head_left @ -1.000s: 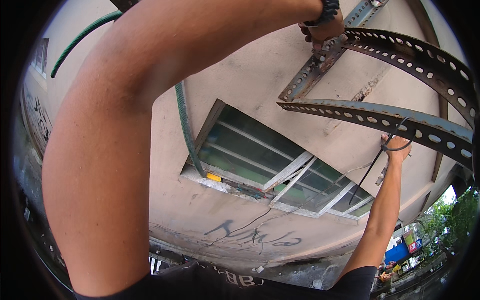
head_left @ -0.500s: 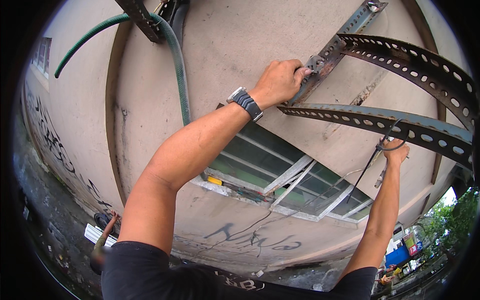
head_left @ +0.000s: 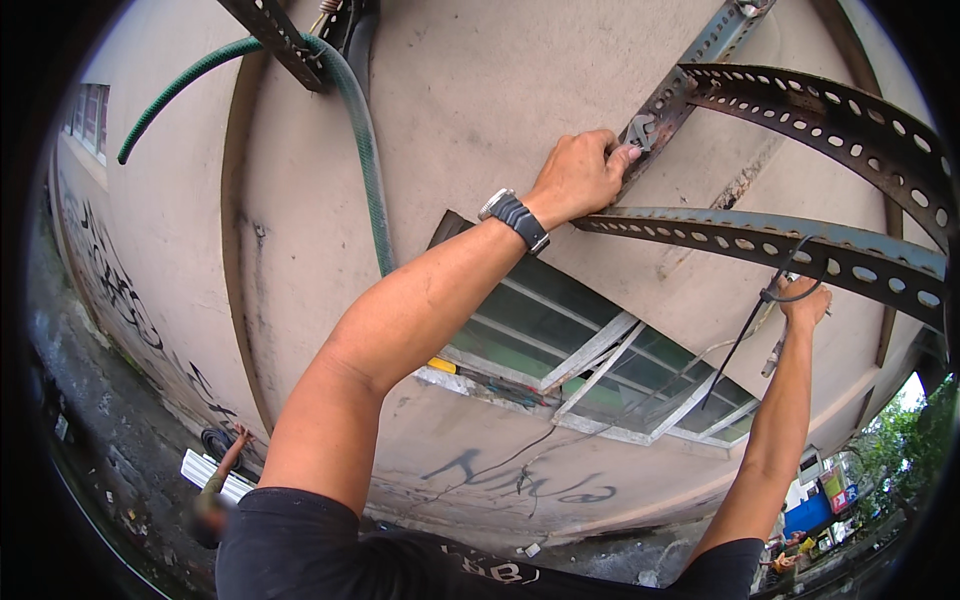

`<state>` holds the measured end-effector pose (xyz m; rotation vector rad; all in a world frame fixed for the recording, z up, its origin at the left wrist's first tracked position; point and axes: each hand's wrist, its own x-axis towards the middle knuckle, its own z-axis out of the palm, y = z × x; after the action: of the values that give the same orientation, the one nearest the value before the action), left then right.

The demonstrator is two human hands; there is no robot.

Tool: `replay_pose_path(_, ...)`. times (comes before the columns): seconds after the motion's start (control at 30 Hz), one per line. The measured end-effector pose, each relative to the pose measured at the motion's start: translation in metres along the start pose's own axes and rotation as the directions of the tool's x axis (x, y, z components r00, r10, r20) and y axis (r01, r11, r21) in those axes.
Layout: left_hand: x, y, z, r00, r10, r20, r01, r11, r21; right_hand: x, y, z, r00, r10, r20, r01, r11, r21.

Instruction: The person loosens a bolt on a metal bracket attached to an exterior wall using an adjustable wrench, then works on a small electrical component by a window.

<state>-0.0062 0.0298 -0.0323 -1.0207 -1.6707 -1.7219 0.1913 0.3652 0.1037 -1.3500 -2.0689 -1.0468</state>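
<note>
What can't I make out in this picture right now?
- Wrench: head view, handle hidden by the left hand.
- Metal tool: head view, partly hidden by the right hand.
- Green hose: head view, lower stretch behind the left forearm.
- Slanted metal bar: head view, top cut off by the upper edge.

Graffiti [head_left: 466, 468] on wall [head_left: 480, 90]; lettering [head_left: 500, 571] on shirt [head_left: 290, 540]

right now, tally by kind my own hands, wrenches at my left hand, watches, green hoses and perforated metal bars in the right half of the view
Hands: 2, left hand and right hand
Wrench: 1
Watch: 1
Green hose: 1
Perforated bars: 3, wall bar, upper bar, lower bar
Total: 8
</note>
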Motion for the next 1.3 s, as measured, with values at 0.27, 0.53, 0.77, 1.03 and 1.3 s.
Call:
replay_pose_path(0.27,0.002,0.006,-0.012,1.000,0.023,0.019,-0.025,0.993,0.117,0.009,0.003,0.014,0.997,-0.016,-0.079,0.010,0.996,-0.084)
replay_pose_path(0.53,0.020,0.006,-0.040,0.979,0.195,0.058,-0.203,0.917,0.342,0.018,0.007,0.030,0.979,-0.076,-0.187,0.052,0.991,-0.125)
replay_pose_path(0.77,0.033,0.011,-0.053,0.968,0.211,0.137,-0.250,0.861,0.442,0.023,0.009,0.038,0.972,-0.080,-0.219,0.051,0.990,-0.132)
replay_pose_path(1.03,0.040,0.003,-0.052,0.962,0.238,0.134,-0.274,0.840,0.468,0.025,0.011,0.042,0.968,-0.081,-0.239,0.049,0.989,-0.138)
replay_pose_path(1.3,0.079,0.043,-0.080,0.834,0.247,0.493,-0.527,0.619,0.582,0.037,0.018,0.058,0.947,-0.106,-0.303,0.062,0.987,-0.151)
